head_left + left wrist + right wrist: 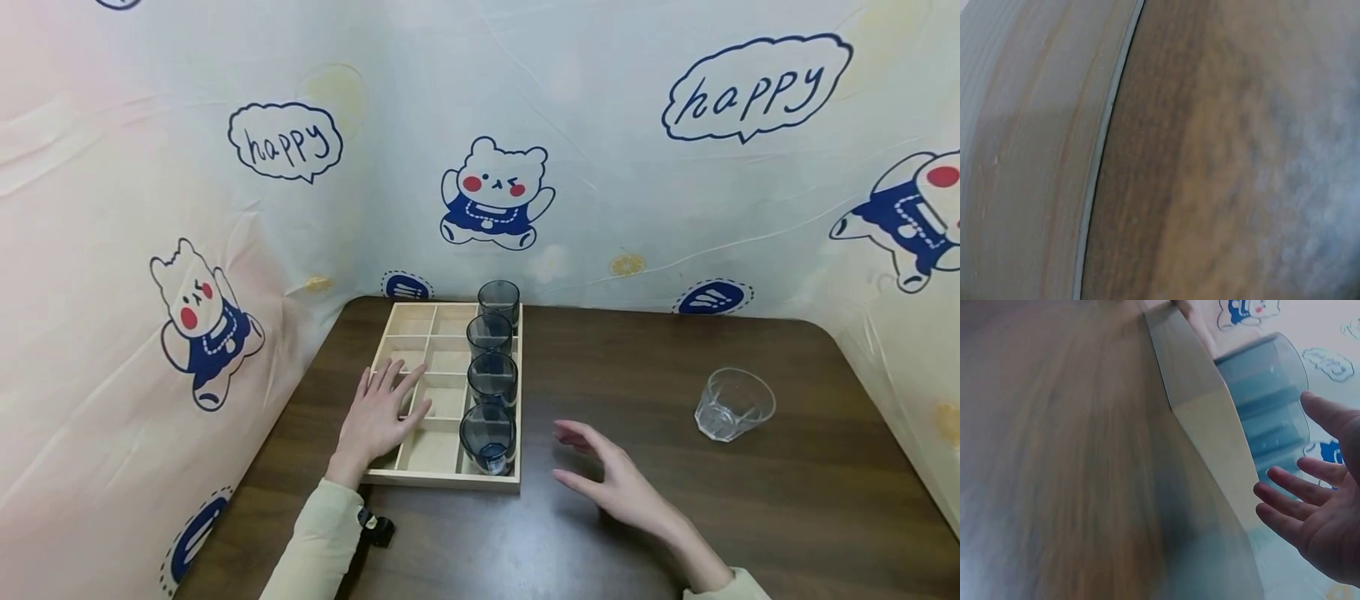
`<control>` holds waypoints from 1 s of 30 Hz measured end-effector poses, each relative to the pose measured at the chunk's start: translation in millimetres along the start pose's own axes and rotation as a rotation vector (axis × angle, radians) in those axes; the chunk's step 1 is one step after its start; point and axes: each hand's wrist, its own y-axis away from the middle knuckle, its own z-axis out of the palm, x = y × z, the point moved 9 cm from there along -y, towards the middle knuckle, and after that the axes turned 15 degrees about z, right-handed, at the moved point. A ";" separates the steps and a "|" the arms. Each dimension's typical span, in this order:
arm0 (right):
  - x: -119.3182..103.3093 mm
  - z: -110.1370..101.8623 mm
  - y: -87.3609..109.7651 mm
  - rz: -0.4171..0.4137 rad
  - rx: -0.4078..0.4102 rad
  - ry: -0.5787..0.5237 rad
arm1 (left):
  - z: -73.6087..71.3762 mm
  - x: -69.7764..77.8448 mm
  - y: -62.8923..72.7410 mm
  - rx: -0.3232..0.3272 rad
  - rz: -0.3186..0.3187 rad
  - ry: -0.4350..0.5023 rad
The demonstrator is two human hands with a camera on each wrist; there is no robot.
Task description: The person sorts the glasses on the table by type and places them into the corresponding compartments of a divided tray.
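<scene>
A light wooden divided tray (433, 481) lies on the table. Along its right column stands a row of several dark tinted glasses; the nearest glass (487, 437) is at the front end and the farthest glass (498, 300) at the back. My left hand (377, 417) lies spread over the left side of the tray, with nothing gripped. To the right of the tray my right hand (618, 479) hovers above the table, thumb and fingers apart and holding nothing. In the right wrist view its fingers (1297, 494) appear beside the tinted glasses (1266, 394). Farther right stands a clear glass (733, 407).
The brown wooden table (615, 350) meets a printed cloth backdrop (585, 192) at the back and sides. A small black device (377, 527) sits at my left wrist. In the left wrist view, only the tray's side wall (1035, 156) and the tabletop show.
</scene>
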 end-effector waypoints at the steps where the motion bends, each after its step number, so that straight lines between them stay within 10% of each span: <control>1: 2.2 -3.1 2.7 0.000 0.014 0.007 | 0.1 0.4 0.1 0.000 0.000 0.000; 30: -8.9 -162.0 57.4 -0.226 0.632 0.200 | -1.7 2.1 0.8 0.023 0.005 -0.018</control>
